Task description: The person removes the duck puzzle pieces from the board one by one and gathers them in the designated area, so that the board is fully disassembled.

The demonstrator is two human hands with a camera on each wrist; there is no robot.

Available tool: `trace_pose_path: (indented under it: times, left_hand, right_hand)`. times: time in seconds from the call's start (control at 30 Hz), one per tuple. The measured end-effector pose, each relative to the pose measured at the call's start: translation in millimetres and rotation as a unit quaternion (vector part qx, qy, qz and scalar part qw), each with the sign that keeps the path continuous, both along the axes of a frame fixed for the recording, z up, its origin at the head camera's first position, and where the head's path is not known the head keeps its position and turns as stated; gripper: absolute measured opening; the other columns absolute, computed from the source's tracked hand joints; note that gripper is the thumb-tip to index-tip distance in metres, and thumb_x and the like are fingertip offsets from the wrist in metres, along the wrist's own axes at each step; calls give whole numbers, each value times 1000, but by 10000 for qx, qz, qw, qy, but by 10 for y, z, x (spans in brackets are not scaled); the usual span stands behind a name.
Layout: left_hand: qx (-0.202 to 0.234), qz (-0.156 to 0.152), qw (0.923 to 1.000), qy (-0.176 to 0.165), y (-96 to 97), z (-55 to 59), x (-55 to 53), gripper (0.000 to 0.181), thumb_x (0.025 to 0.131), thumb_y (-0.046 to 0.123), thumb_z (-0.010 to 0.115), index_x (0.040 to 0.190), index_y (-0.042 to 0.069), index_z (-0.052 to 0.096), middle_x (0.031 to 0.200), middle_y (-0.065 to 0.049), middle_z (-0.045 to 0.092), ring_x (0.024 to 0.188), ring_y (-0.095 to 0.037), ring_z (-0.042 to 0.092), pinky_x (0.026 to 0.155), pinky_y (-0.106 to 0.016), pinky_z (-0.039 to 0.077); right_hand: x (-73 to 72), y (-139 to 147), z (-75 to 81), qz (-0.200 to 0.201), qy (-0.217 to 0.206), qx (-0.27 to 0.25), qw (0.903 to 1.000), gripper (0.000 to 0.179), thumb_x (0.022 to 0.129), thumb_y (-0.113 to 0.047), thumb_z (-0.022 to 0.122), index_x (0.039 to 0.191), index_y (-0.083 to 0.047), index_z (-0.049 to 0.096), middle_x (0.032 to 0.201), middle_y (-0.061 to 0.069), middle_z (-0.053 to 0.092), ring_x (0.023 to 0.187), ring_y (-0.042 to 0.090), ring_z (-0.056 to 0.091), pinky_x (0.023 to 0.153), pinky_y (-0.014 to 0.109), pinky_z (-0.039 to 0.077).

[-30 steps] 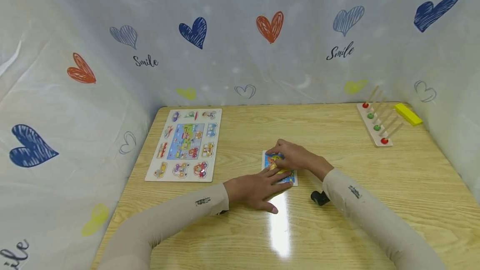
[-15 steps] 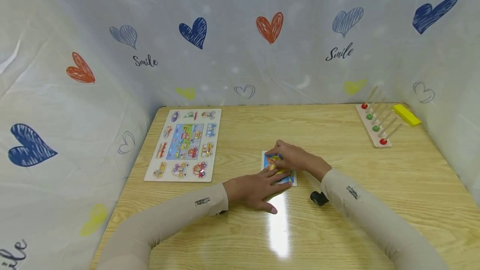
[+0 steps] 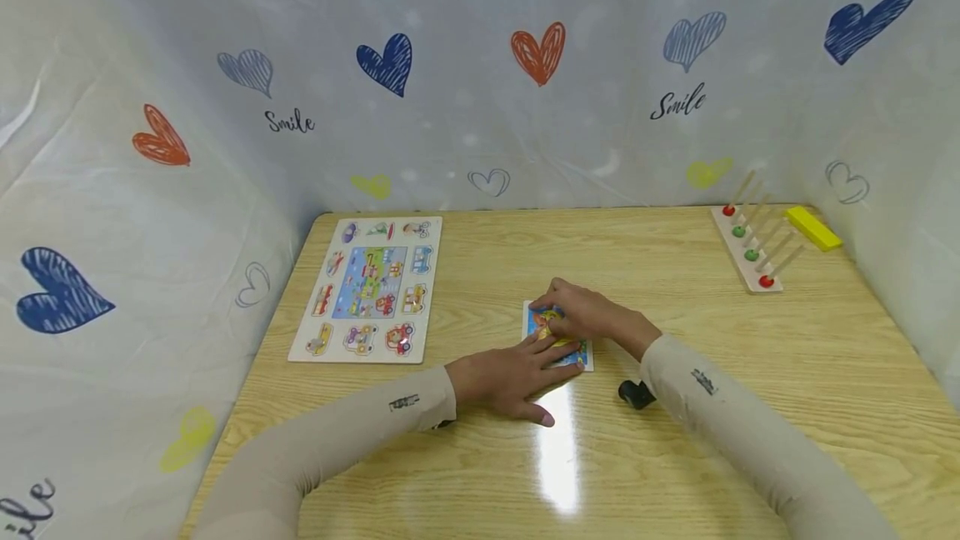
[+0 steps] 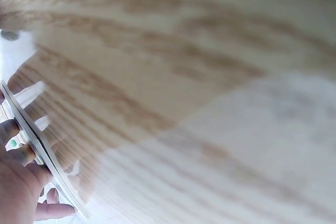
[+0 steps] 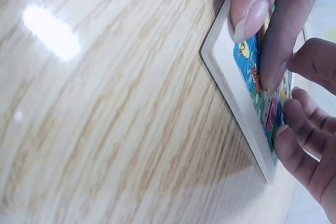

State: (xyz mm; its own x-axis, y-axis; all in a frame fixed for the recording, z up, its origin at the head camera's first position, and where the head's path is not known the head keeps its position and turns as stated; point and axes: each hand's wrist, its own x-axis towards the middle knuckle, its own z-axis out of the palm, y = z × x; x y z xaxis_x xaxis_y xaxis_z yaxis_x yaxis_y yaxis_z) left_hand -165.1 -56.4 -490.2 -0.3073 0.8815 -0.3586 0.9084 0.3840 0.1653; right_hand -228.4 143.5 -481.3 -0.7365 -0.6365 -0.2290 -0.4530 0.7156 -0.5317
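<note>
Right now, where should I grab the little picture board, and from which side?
I'd take the small picture board by its bare white right edge, coming in from the right: it seems to lie flat, while the left hand and right hand cover much of the picture.

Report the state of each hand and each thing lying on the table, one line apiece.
Small puzzle: flat, picture up, partly covered.
Left hand: fingers straight and spread, resting on the small puzzle.
Right hand: fingers bent, touching the small puzzle; whether it pinches a piece is unclear.
Picture board: flat, face up.
Peg stand: pegs up, red and green beads at their feet.
Yellow block: lying apart from the peg stand.
</note>
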Motion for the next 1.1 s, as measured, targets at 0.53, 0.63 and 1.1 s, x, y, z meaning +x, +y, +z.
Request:
trace_pose_path:
  times: [0.53,0.63,1.1]
  left_hand:
    - [-57,-52,9999,126,11,-23,-14,84,99,70,31,163,24,1,170,-6,-9,156,-30,-8,126,-49,11]
    - [-63,-23,9999,76,12,-16,-12,85,99,70,32,163,25,1,170,-5,-9,156,-30,-9,126,-48,10]
    - [-54,53,9999,-113,1,23,-7,87,99,69,37,163,23,1,170,-4,-11,155,-27,-14,126,-48,6]
  right_hand:
    - [-33,-17,0,100,76,-36,9999,46,92,-12,66,137,-9,60,106,5,54,82,16,52,75,31,47]
    - [-38,-20,2,118,88,-61,9999,45,92,-13,66,137,-9,60,107,6,55,84,15,52,77,31,48]
    - [-64,-41,-23,199,107,-55,9997,43,93,-15,68,134,-11,59,114,8,54,86,17,54,78,32,50]
